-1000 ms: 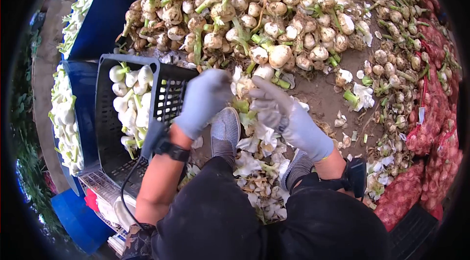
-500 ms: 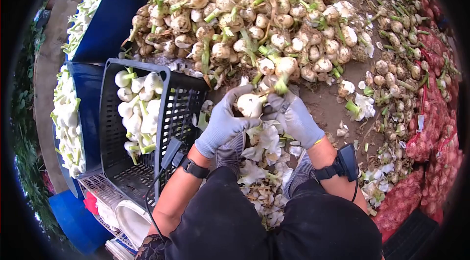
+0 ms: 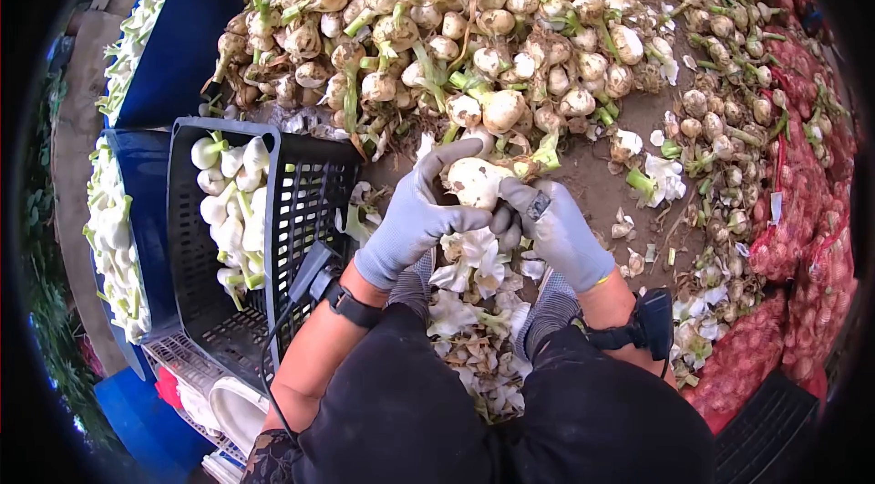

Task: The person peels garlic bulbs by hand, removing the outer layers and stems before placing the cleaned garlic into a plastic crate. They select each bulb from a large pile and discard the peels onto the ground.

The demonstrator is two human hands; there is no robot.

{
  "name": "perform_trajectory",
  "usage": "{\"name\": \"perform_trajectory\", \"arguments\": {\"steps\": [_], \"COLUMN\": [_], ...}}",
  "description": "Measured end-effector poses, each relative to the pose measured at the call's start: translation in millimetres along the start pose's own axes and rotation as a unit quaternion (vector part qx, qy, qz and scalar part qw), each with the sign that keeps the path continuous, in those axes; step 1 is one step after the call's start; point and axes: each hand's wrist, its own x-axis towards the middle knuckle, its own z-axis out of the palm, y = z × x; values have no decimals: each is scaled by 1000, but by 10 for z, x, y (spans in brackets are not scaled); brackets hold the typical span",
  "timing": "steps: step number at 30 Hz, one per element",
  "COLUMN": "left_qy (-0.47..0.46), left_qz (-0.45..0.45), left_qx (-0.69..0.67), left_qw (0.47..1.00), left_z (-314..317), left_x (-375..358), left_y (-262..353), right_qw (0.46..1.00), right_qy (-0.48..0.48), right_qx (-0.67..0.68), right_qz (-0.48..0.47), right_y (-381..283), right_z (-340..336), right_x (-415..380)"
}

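A pale bulb with brown patches [image 3: 476,181] and a short green-tipped stem is held in front of me. My left hand [image 3: 415,215], in a grey glove, wraps its fingers round the bulb's left side. Close against the stem side is my right hand [image 3: 556,229], also gloved, with bent fingers pressed on the bulb near its neck. Beyond my hands lies a big heap of soil-stained bulbs [image 3: 392,28]. Peeled white skins [image 3: 474,261] lie on the ground below, between my feet.
At the left, a black crate [image 3: 273,133] holds cleaned white bulbs. Blue containers [image 3: 150,211] beside it are filled with more. Red mesh sacks [image 3: 802,201] and loose bulbs line the right side. A blue tub [image 3: 146,420] stands at the lower left.
The bulb has turned so its stem points up and right, and its stained side shows. My right fingers have moved lower along it. The whole view has shifted slightly.
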Motion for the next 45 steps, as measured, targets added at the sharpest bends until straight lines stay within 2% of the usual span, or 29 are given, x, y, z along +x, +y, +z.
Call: {"name": "perform_trajectory", "arguments": {"steps": [3, 4, 5, 7, 9, 10, 11, 13, 14, 17, 19, 21, 22, 23, 24, 25, 26, 27, 28, 29, 31, 33, 34, 36, 38, 40, 41, 43, 45], "left_qy": [-28, -51, -49, -57, -50, -52, -145, -122, -70, -69, -4, 87, 52, 18, 8, -4, -26, -29, -5, 15, 0, 29, -15, -11, 65, 128, 144, 187, 205], "left_qz": [-5, -43, -81, -132, -136, -82, -89, -136, -52, 30, 34, 83, 43, 172, 184, 197, 146, 20, -24, -65, -14, -53, -23, -19, 39, 35, 38, 112, 291], "left_qx": [-57, -135, -115, -148, -51, 21, 40, 123, 172, 195, 179, 200, 191, 247, 277, 308, 332, 213, 158, 101, 146, -39, -173, -195, -119, -221, -235, -78, 143], "left_qw": [998, 989, 989, 978, 988, 995, 985, 976, 981, 978, 983, 972, 979, 953, 943, 931, 931, 976, 987, 993, 989, 997, 985, 981, 990, 966, 960, 973, 923], "left_z": [-32, -32, -14, 35, 44, 111, 13, 118, 114, 31, -41, 48, 155, 65, 110, 157, 162, 176, 133, 84, -1, 38, -49, -65, -32, -125, -268, -222, -241], "left_x": [35, 55, 58, 45, 45, 10, 3, -36, -35, -40, 10, 142, 73, 126, 109, 99, 88, 39, 35, 68, 36, -63, -56, -100, -106, -43, -38, -180, -226], "left_y": [-66, -108, -138, -144, -92, -68, -21, 20, -89, -265, -213, -136, 21, -148, -75, 13, 35, 77, 75, 46, -35, 78, 10, 90, 157, 199, 179, 397, 517], "right_qw": [998, 943, 757, 751, 878, 984, 990, 996, 996, 991, 989, 954, 958, 961, 962, 994, 973, 929, 977, 970, 950, 829, 831, 728, 769, 814, 849, 815, 791], "right_qy": [27, 94, 146, 157, 149, 36, 58, -25, -22, 94, 48, -33, -15, 4, 1, -56, -93, -115, -131, -68, -8, 156, 151, 112, -58, -266, -337, -390, -280], "right_qx": [24, -302, -592, -599, -387, 2, -20, -2, -3, -84, -35, -229, -228, -226, -224, 66, 211, 350, -65, -164, -263, -535, -534, -676, -631, -514, -401, -427, -540], "right_qz": [43, -103, -233, -230, -238, -175, -126, -81, -82, -52, -134, -190, -174, -157, -159, -66, -17, 40, -158, -169, -167, 40, 37, -7, 84, 48, -61, 36, 69], "right_y": [61, 214, 261, 296, 419, 401, 434, 200, 251, 391, 337, 367, 419, 480, 551, 637, 657, 674, 675, 500, 170, -8, 83, 344, 392, 397, 464, 195, 115], "right_z": [-62, -126, -142, -151, -200, -131, -204, -224, -233, -266, -297, -228, -166, -134, -154, -208, -236, -261, -295, -219, -175, -326, -422, -539, -409, -189, -116, -81, -136], "right_x": [12, 30, 37, 21, 97, 79, 66, 9, 33, 59, -19, -119, -136, -129, -70, 14, 24, 31, -27, -82, -124, -60, -48, -57, -218, -372, -449, -470, -327]}}
